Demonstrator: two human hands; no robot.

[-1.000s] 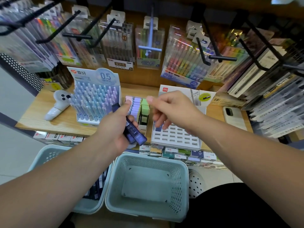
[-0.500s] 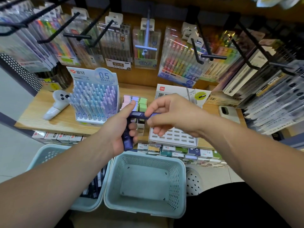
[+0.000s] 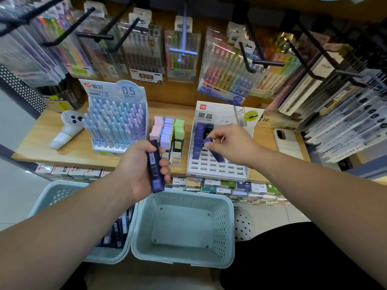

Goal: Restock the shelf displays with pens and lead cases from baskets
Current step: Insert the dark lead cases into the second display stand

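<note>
My left hand (image 3: pixel 142 168) grips a small stack of dark blue lead cases (image 3: pixel 155 168) in front of the shelf edge. With thumb and fingers, my right hand (image 3: pixel 230 145) pinches one blue lead case (image 3: pixel 214 150), tilted, over the white slotted lead display (image 3: pixel 217 168). A column of blue cases (image 3: pixel 199 141) fills the display's left side; many slots are bare. The pen display marked 0.5 (image 3: pixel 117 122) stands full of pastel pens to the left. Below, one teal basket (image 3: pixel 182 225) has nothing in it; the basket on the left (image 3: pixel 58 195) holds more dark cases, partly hidden by my arm.
Pastel erasers in a small box (image 3: pixel 168 132) stand between the two displays. A white controller (image 3: pixel 67 130) lies at the shelf's left, a phone (image 3: pixel 288 143) at its right. Black hooks (image 3: pixel 263 63) with hanging pen packs jut out above. Boxed stock (image 3: pixel 230 187) lines the shelf below.
My right hand took one case from the stack in my left hand and carried it right, over the lead display. My left hand turned the stack upright.
</note>
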